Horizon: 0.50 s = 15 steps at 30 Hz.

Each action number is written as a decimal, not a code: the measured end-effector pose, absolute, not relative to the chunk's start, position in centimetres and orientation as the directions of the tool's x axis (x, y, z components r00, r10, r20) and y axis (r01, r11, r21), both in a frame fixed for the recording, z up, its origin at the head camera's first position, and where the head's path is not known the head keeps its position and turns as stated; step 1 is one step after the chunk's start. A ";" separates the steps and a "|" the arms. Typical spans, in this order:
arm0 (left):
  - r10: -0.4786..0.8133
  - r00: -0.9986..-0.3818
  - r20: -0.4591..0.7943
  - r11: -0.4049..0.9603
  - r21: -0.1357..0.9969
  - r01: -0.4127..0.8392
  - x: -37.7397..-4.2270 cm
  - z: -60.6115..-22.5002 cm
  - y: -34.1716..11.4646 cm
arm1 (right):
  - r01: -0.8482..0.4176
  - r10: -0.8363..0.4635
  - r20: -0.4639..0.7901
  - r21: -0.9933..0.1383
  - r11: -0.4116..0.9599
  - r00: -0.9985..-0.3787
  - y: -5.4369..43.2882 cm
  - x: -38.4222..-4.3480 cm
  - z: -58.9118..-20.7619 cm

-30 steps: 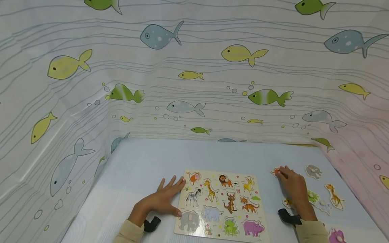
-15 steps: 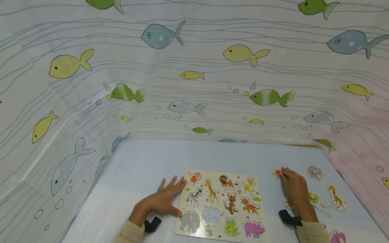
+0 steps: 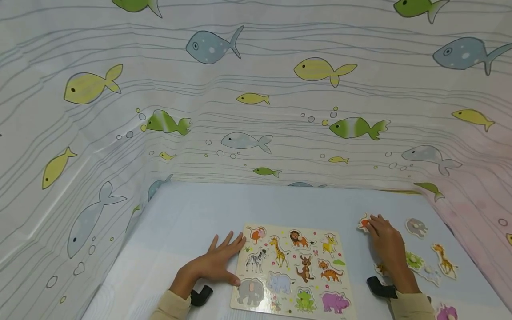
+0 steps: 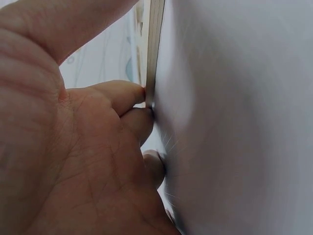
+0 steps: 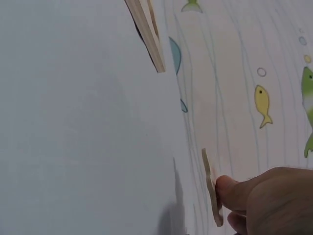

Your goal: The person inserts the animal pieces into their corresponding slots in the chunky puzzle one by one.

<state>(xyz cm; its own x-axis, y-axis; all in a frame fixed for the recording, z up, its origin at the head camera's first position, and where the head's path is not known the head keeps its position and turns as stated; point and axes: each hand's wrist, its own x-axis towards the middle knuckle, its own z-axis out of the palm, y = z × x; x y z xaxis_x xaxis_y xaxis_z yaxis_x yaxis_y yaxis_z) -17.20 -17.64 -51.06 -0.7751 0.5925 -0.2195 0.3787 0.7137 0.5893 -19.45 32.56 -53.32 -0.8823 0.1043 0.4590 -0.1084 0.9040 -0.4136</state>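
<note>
The right hand pinches the monkey, right of the board. The left hand, fingers wide, touches the board's left side. Elephant, giraffe and more lie further right, so lots seems left; I can't tell if any are in.

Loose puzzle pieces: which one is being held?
The orange piece, pinched in the right hand, left of the gray elephant piece; no other is held.

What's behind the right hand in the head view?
A brownish puzzle piece peeks out from behind the right hand; the rest is covered, so its animal can't be told.
</note>
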 end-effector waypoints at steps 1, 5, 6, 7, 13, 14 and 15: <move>0.593 -0.776 -0.218 0.713 0.590 0.379 -17.2 -51.1 -17.6 | -0.127 0.096 0.479 -0.412 0.902 -0.872 32.4 -19.5 -53.2; 0.595 -0.774 -0.215 0.712 0.588 0.384 -17.3 -51.3 -17.7 | -0.174 0.074 0.517 -0.414 0.894 -0.853 31.7 -19.5 -52.9; 0.596 -0.773 -0.216 0.711 0.589 0.384 -17.3 -51.4 -17.7 | -0.182 0.071 0.520 -0.418 0.890 -0.851 31.5 -19.5 -52.8; 0.597 -0.772 -0.218 0.711 0.590 0.383 -17.3 -51.4 -17.7 | -0.188 0.067 0.520 -0.423 0.886 -0.852 31.4 -19.5 -52.8; 0.598 -0.772 -0.217 0.706 0.598 0.379 -17.2 -51.3 -17.7 | -0.233 0.056 0.541 -0.450 0.862 -0.839 31.0 -19.6 -52.8; 0.598 -0.772 -0.215 0.707 0.595 0.381 -17.2 -51.3 -17.7 | -0.238 0.055 0.545 -0.453 0.859 -0.836 31.0 -19.6 -52.8; 0.597 -0.773 -0.216 0.708 0.594 0.382 -17.2 -51.2 -17.7 | -0.244 0.054 0.547 -0.457 0.855 -0.835 30.9 -19.7 -52.8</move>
<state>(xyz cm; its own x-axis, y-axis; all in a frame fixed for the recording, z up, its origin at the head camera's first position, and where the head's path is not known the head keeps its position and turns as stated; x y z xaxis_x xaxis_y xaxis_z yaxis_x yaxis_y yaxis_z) -17.24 -17.74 -51.21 -0.7727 0.5971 -0.2157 0.3816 0.7083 0.5939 -19.69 30.94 -52.79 -0.8353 0.0539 0.5472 -0.2444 0.8550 -0.4574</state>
